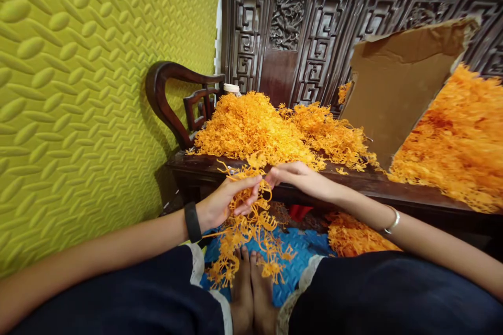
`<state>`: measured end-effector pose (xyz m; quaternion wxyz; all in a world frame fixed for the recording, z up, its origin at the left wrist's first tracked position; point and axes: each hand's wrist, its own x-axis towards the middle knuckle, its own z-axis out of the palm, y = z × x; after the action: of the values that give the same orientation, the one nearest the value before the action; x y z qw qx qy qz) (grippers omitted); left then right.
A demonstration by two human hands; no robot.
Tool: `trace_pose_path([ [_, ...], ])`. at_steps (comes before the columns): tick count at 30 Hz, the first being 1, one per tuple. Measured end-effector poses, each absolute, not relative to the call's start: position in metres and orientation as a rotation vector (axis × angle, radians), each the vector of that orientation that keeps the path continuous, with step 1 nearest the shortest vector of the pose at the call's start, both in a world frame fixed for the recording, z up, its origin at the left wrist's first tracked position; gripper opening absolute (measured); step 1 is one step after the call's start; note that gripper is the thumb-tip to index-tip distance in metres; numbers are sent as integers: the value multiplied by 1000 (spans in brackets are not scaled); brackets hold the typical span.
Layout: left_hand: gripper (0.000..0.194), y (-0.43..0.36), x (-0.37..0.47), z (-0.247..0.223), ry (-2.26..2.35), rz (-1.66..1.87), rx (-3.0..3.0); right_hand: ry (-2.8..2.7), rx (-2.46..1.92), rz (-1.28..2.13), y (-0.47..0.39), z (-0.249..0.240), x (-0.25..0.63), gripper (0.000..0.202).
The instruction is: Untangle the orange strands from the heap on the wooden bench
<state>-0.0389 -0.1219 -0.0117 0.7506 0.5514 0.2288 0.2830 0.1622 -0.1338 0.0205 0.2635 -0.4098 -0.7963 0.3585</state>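
A tangled bunch of orange plastic pieces (251, 220) hangs in front of me, above my bare feet. My left hand (231, 199) is closed round its upper part, thumb on top. Close beside it, my right hand (294, 177) has its thumb and fingers pinched together at the bunch's right edge. Whatever lies between those fingertips is too small to make out. Just beyond my hands, a large heap of the same orange pieces (251, 125) rests on the dark wooden bench (346, 178).
Upright brown cardboard (404, 78) separates the heap from a larger orange pile (463, 136) at right. More orange pieces (357, 235) lie below the bench. A curved wooden armrest (161, 94) stands by the yellow padded wall (98, 89). Blue matting (310, 243) covers the floor.
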Motion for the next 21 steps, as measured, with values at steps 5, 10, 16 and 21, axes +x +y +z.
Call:
trace_pose_path([
  [5, 33, -125, -40, -7, 450, 572, 1258, -1936, -1027, 1240, -146, 19, 139, 30],
  [10, 37, -126, -43, -2, 476, 568, 1292, -1897, -1013, 1223, -146, 24, 144, 29],
  [16, 37, -129, -43, -1, 411, 442, 1374, -2130, -980, 1348, -154, 32, 156, 28],
  [21, 35, -128, -45, -6, 346, 303, 1389, -2519, -923, 1087, -159, 41, 165, 28],
])
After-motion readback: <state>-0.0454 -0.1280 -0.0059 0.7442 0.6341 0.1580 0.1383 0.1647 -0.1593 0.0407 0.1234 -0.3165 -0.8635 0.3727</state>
